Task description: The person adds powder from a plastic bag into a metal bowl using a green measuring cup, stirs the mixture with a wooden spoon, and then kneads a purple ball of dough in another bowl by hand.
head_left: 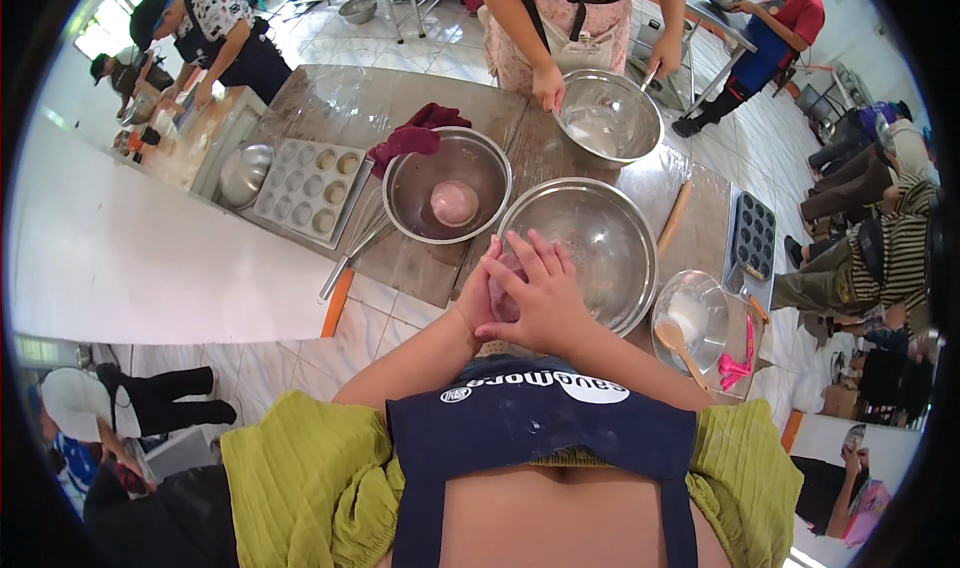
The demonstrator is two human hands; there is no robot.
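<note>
Between my palms is a pinkish-purple dough ball (506,290), partly hidden by my fingers. My left hand (474,296) cups it from the left side, while my right hand (543,298) lies over it with the fingers spread. Both hands are at the near left rim of a large, wide steel bowl (622,320). Just beyond them, a smaller steel bowl (398,216) holds another smooth pink dough ball (455,204). A dark red cloth (410,140) hangs over that bowl's far left rim.
A whisk (358,249) and a muffin tin with cups (305,190) are at the left. Rightward are a rolling pin (676,215), a dark muffin tin (754,236), a clear bowl of white powder (707,286), a wooden spoon (672,338) and pink measuring spoons (738,360). Across the table, a person holds a steel bowl (640,140).
</note>
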